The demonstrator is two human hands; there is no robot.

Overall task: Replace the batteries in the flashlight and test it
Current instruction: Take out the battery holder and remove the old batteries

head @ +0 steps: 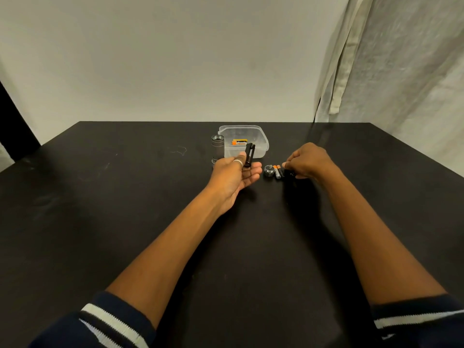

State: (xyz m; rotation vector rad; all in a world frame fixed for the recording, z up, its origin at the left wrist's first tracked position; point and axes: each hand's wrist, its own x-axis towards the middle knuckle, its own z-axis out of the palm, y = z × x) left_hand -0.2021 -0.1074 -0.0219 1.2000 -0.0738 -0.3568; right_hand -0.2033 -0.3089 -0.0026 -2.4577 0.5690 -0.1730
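Note:
My left hand holds a black battery holder upright between thumb and fingers, palm turned up, just in front of the clear box. The grey flashlight body stands on end to the left of that hand, its threaded top open. The round metal tail cap lies on the table between my hands. Beside it lie two loose batteries with orange ends. My right hand hovers at the batteries with fingertips pinched on a small dark item, too dark to identify.
A clear plastic box sits behind my left hand with an orange battery pack inside. The black table reaches to a white wall; a pale curtain hangs at the right.

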